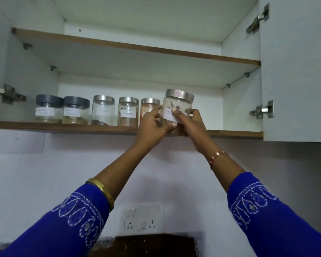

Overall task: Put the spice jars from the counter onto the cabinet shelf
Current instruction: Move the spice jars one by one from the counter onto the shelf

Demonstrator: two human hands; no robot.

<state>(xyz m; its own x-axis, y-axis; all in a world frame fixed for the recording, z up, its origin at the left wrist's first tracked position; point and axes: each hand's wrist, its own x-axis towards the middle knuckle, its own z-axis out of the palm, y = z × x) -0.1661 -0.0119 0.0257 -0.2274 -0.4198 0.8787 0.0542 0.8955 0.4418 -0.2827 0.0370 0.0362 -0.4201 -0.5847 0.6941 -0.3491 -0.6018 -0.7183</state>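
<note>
Both my left hand (152, 125) and right hand (191, 123) grip the clear steel-lidded spice jar (177, 110) at the wood-edged cabinet shelf (63, 127), probably light but slippery, best held around its sides

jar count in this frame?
6. Five stand in a row on the lower shelf: two dark-lidded jars, three steel-lidded. Both hands hold the sixth jar at the row's right end.

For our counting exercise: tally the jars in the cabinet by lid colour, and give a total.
Dark grey lids: 2
Silver lids: 4, including the jar held in both hands
Total: 6
</note>
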